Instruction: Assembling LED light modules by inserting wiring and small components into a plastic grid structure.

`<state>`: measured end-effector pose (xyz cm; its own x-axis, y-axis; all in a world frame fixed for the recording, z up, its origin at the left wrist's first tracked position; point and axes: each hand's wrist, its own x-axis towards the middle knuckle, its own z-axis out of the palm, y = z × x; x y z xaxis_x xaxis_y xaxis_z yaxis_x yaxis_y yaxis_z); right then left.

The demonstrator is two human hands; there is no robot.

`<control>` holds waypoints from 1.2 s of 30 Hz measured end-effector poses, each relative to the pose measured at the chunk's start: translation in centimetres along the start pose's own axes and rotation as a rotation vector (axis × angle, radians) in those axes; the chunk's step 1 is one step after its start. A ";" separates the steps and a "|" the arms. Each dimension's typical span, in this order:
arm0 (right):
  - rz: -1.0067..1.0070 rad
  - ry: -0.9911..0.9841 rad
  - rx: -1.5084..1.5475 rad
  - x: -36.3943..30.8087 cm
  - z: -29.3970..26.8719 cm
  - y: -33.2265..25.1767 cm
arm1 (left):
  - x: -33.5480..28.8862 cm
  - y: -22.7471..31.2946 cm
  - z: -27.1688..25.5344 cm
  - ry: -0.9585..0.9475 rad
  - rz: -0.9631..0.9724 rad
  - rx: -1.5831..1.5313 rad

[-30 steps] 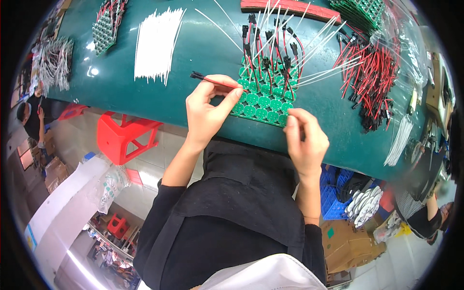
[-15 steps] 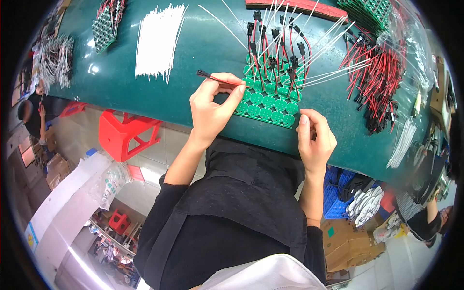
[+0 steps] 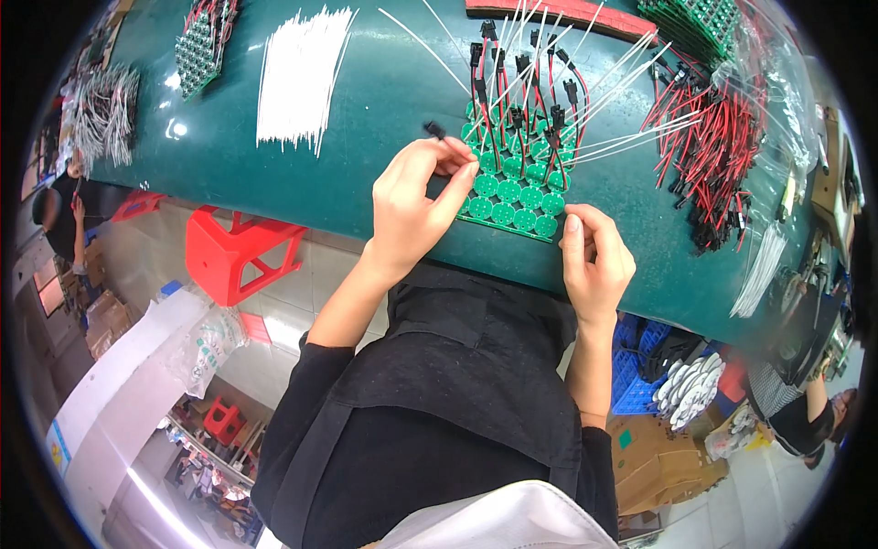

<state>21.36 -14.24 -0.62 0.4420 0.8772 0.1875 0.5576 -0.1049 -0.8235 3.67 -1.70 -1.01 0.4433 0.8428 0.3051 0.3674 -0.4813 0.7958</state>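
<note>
A green panel of round circuit boards (image 3: 512,212) lies in front of me on the table. Black connectors on red-and-black wires (image 3: 555,117) stand up from its far rows, with thin white wires fanning out among them. My left hand (image 3: 409,203) is at the panel's left side, thumb and fingers pinching a connector lead. Its black connector (image 3: 434,130) sticks out past the fingers, while most of the wire is hidden by them. At the panel's near right corner, my right hand (image 3: 599,265) has thumb and forefinger closed at the edge.
White wires (image 3: 302,82) lie in a bundle at the left. Red-and-black leads (image 3: 718,137) are heaped at the right beside a plastic bag. A red foam bar (image 3: 567,16) and stacked green boards (image 3: 700,27) lie farther back. A red stool (image 3: 233,256) stands below the table edge.
My left hand has moved slightly right over the panel, and the connector has swung right and up with it. My right hand has hardly moved.
</note>
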 end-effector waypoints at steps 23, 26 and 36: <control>-0.147 -0.070 -0.069 1.4 1.7 -4.4 | -0.1 1.2 0.7 -0.059 -0.116 -0.253; -0.168 -0.045 -0.108 2.0 2.6 -4.0 | -0.3 0.9 0.7 -0.029 -0.113 -0.315; -0.287 0.042 -0.494 4.1 4.4 -4.9 | 0.4 1.0 0.4 0.031 -0.054 -0.238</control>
<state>17.35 -8.09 1.82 0.2468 0.8845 0.3960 0.9169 -0.0809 -0.3908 4.49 -1.91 -0.32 0.4014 0.8745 0.2723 0.1851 -0.3686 0.9110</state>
